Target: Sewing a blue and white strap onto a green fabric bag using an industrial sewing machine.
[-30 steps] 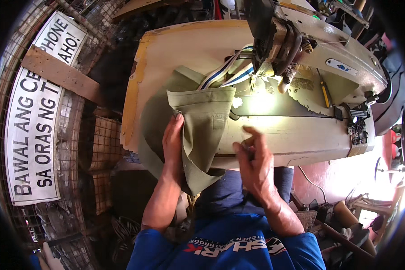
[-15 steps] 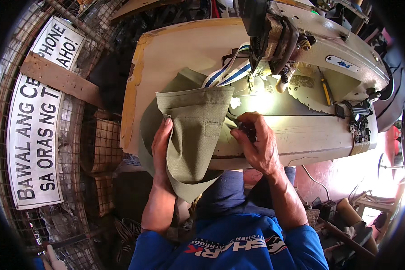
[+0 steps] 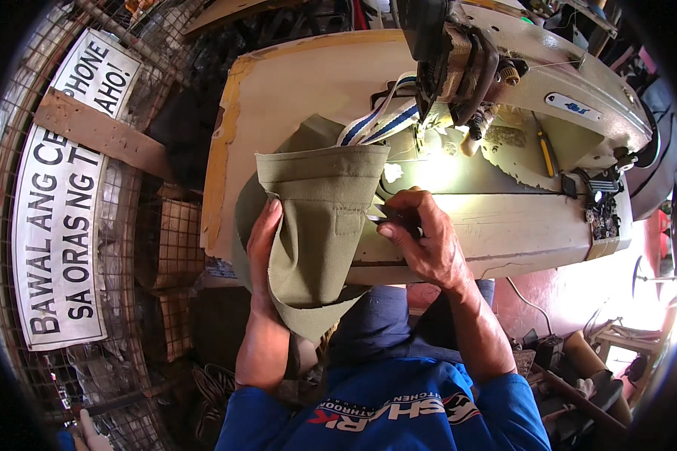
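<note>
An olive-green fabric piece (image 3: 316,240) hangs upright in front of me, stitched across its upper part and with a small sewn rectangle. Its left edge is gripped by my left hand (image 3: 265,233), whose thumb shows in front while the other fingers are hidden behind the cloth. My right hand (image 3: 429,240) is closed around small dark thread snips (image 3: 399,216). Their pointed metal tips reach the fabric's right edge, beside the stitched rectangle. A white strap with blue stripes (image 3: 387,124) runs from behind the fabric's top toward the sewing machine (image 3: 534,90).
Beneath the fabric lies a pale sewing table (image 3: 271,83) with worn, taped edges. The machine's lamp lights its needle area. A yellow-handled screwdriver (image 3: 545,150) rests on the machine bed. At left stands a wire mesh (image 3: 128,248) with a white sign (image 3: 56,225) and a wooden slat (image 3: 101,135).
My right hand has shifted slightly left and the snips' tips now show at the fabric's edge. The fabric has moved a little left with my left hand.
</note>
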Demonstrator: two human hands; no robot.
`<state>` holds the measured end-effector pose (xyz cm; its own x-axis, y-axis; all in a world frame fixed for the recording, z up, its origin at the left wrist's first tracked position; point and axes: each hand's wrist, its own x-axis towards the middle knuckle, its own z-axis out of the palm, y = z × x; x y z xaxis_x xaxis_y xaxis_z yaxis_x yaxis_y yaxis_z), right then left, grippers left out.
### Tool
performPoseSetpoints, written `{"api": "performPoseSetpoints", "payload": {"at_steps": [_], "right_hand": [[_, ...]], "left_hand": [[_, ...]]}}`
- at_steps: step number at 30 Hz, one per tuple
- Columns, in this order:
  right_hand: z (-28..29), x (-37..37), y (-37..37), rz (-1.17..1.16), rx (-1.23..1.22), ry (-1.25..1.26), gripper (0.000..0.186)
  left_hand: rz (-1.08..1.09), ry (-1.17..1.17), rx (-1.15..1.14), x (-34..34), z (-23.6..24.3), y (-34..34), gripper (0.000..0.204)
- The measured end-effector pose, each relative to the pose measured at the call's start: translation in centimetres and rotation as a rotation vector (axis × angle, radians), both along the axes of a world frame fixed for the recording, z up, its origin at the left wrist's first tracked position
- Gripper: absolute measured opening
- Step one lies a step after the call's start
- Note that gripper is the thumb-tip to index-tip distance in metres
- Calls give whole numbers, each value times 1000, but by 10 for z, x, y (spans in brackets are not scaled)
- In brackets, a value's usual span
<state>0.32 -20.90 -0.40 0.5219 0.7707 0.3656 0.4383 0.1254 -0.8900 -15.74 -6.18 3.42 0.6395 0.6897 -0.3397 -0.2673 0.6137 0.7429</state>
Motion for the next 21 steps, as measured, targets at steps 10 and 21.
{"api": "performPoseSetpoints", "payload": {"at_steps": [10, 21], "right_hand": [[5, -2, 3, 63, -7, 4, 37], [4, -11, 13, 101, -6, 81, 26]], "left_hand": [[-22, 4, 31, -5, -5, 3, 39], [-15, 46, 162, -8, -2, 0, 40]]}}
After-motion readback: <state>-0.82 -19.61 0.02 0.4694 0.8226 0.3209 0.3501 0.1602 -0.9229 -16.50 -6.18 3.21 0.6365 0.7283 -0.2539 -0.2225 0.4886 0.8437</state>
